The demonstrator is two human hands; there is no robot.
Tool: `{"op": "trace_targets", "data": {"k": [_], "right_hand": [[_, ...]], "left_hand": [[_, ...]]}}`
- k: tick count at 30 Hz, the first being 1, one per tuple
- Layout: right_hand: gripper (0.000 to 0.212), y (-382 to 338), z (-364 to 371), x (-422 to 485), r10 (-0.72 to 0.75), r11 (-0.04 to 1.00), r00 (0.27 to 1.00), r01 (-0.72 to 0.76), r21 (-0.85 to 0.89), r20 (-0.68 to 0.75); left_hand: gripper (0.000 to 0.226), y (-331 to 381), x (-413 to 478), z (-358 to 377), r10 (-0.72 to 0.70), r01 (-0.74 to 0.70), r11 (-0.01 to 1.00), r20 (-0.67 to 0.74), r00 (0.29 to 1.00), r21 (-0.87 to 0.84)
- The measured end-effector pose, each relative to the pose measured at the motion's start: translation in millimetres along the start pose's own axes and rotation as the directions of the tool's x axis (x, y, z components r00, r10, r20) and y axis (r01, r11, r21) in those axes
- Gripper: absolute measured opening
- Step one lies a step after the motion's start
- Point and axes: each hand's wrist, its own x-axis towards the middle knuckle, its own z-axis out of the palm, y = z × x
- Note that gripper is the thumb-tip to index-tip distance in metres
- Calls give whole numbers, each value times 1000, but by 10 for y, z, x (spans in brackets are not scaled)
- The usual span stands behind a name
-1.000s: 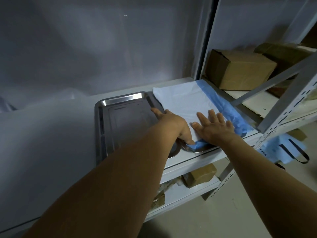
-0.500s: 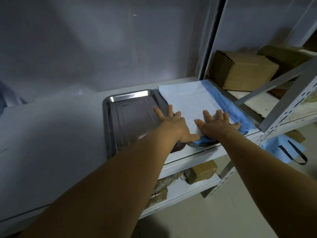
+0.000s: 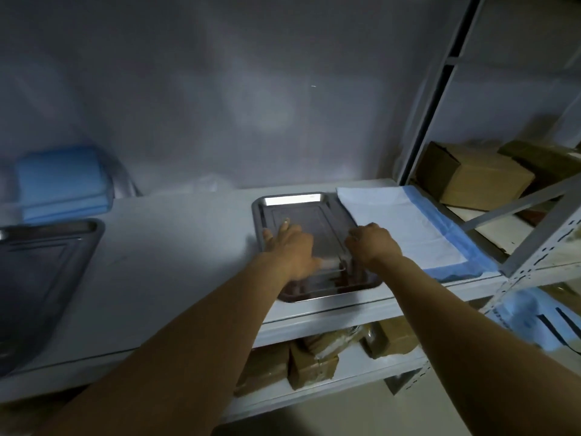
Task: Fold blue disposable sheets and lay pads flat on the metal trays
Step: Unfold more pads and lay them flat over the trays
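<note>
Two hands (image 3: 290, 243) at metal tray (image 3: 292, 200), pad (image 3: 393, 221) beside

Dim light falls on a grey wall (image 3: 220, 89) behind a white shelf (image 3: 176, 247). At right, a metal rack (image 3: 544, 247) holds boxes (image 3: 481, 180)

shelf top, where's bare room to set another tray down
The widest bare stretch of shelf top lies between the left tray and the middle tray. The right end is crowded: the pad, and left hand and right hand at the middle tray.
</note>
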Motion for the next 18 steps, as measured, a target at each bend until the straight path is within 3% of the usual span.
{"op": "trace_targets", "data": {"k": [5,10,18], "right_hand": [[34,-748,1,-204,-148,987,989,148,-59,14],[33,-1539,103,-336,-240,969,971,239,54,3],[31,-2695,352,-364,-395,902,918,394,176,-32]], "left_hand": [[30,-608,-375,-143,-106,101,994,-150,983,-41],[27,-1317,-700,-296,-217,216,976,-215,952,-28],[27,-2534,-991,-543,-408,346,909,-329,852,-230]]}}
